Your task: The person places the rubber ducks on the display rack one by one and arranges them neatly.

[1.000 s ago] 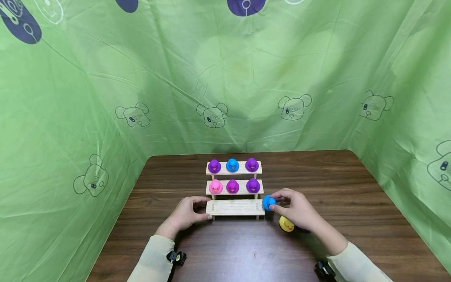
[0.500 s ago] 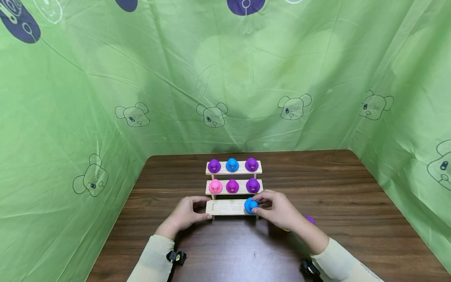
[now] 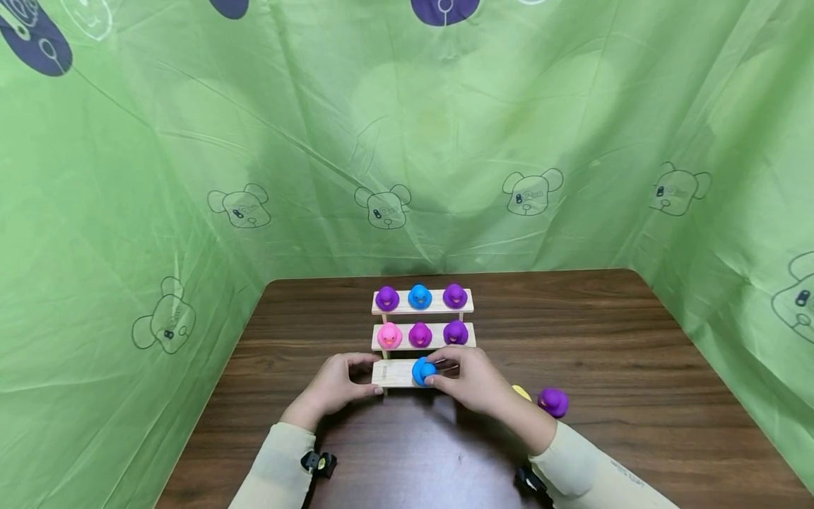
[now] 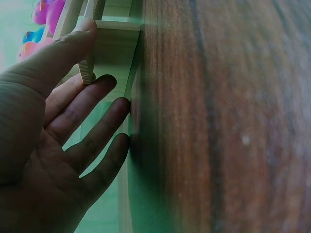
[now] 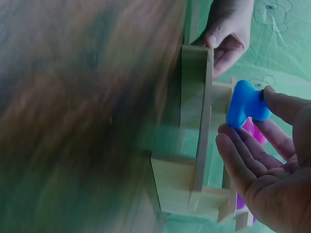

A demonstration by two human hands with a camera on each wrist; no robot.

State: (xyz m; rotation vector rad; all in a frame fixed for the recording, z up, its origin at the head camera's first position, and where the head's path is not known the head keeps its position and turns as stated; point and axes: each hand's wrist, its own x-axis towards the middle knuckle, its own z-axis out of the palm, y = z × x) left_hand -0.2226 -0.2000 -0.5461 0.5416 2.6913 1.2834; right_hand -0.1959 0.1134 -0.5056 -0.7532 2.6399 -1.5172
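Observation:
A blue rubber duck (image 3: 422, 371) is pinched between the thumb and fingers of my right hand (image 3: 473, 378), close over the middle of the lowest step of a small wooden display shelf (image 3: 396, 373). In the right wrist view the blue duck (image 5: 243, 104) shows beside the board's upper face. My left hand (image 3: 338, 385) holds the left end of that same step, thumb at the front corner and fingers at the back. In the left wrist view, the thumb and forefinger of my left hand (image 4: 73, 121) straddle the board's end, while the other fingers extend toward the table.
On the middle step stand a pink duck (image 3: 389, 336) and two purple ducks (image 3: 420, 336). The top step bears a blue duck (image 3: 420, 297) between two purple ones. Right of the shelf, a purple duck (image 3: 553, 402) and a partly hidden yellow duck (image 3: 521, 392) rest on the wooden table (image 3: 636, 382).
My right hand has carried the blue duck leftward, from beyond the lowest step's right end to over its middle. The purple duck on the table is now uncovered. My left hand stays put.

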